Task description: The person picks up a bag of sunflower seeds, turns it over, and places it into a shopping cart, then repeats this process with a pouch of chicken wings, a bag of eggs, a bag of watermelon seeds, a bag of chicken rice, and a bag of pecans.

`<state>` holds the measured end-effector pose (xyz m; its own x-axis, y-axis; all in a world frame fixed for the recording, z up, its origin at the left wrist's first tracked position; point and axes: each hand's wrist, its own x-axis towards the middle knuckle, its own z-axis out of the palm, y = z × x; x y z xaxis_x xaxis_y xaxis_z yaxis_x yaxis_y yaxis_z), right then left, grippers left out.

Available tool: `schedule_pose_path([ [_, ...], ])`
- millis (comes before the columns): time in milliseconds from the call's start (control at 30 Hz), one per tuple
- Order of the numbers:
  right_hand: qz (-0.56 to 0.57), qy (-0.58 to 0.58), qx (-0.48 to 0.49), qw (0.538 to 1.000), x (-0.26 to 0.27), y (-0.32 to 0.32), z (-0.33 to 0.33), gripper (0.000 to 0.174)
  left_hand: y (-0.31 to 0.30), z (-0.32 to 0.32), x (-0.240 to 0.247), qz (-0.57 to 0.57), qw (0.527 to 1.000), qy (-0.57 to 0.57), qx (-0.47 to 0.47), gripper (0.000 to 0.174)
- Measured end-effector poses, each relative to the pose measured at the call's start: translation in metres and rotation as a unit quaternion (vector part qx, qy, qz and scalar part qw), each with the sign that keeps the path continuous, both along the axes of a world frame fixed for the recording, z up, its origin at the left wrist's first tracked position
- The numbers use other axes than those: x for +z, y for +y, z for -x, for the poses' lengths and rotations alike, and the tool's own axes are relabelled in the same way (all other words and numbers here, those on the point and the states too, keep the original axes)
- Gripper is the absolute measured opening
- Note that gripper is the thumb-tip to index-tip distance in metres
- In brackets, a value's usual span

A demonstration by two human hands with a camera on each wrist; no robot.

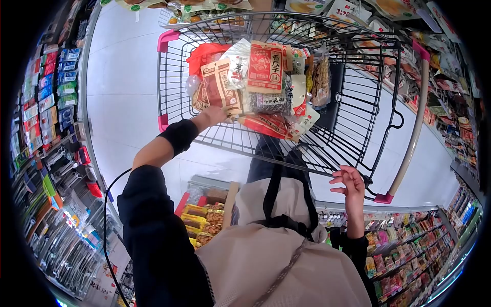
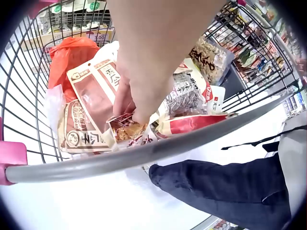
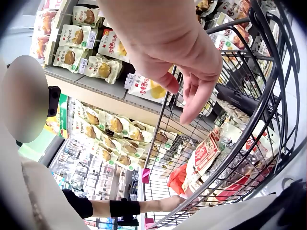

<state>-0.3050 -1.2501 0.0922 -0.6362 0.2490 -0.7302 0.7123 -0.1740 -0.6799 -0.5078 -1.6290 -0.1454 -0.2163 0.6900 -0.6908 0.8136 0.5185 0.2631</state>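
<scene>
My left hand (image 1: 212, 116) reaches over the near side of the shopping cart (image 1: 238, 148) into a pile of snack bags. In the left wrist view its thumb and fingers pinch the top of a small snack packet (image 2: 128, 132) with brownish food pictured on it. Beside that hand lies a brown and cream snack bag (image 1: 221, 84). A red and cream pouch (image 1: 266, 66) tops the pile, next to an orange-red plastic bag (image 2: 72, 60). My right hand (image 1: 349, 182) hangs near the cart's rim by the handle end, fingers loosely bent and holding nothing.
The cart's handle (image 1: 413, 123) is at the right. Shelves of packaged foods (image 3: 103, 67) line the far side, and hanging goods (image 1: 66, 87) stand at the left. A box of yellow snack packs (image 1: 204, 217) sits near my body on the left.
</scene>
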Motion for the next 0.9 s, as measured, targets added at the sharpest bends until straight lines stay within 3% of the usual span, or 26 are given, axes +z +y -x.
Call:
schedule_pose_path([
  [67,0.009,0.004,-0.013,1.000,0.000,-0.001,0.000,0.023,0.009,0.010,0.016,-0.009,1.000,0.003,-0.022,0.016],
  [300,0.001,0.005,-0.009,1.000,0.002,-0.007,0.000,0.024,0.025,0.035,0.039,-0.059,0.992,-0.105,0.047,0.023],
  [400,0.012,0.010,-0.017,1.000,0.001,-0.006,-0.001,0.023,0.033,0.025,0.043,-0.111,0.989,-0.097,0.029,0.021],
  [433,0.017,0.012,-0.021,1.000,0.000,-0.005,-0.001,0.023,0.041,0.025,0.050,-0.058,0.994,-0.081,-0.054,0.020],
  [533,0.016,0.014,-0.025,0.999,0.002,-0.005,-0.001,0.023,0.037,0.019,0.040,-0.062,0.986,-0.026,-0.150,0.020],
  [667,0.020,0.011,-0.030,0.999,0.000,-0.006,-0.004,0.023,0.025,0.011,0.018,-0.087,0.993,-0.037,-0.075,0.023],
  [900,0.019,0.011,-0.032,0.999,-0.001,-0.005,-0.007,0.021,0.045,0.002,-0.010,-0.002,0.989,-0.041,-0.144,0.024],
])
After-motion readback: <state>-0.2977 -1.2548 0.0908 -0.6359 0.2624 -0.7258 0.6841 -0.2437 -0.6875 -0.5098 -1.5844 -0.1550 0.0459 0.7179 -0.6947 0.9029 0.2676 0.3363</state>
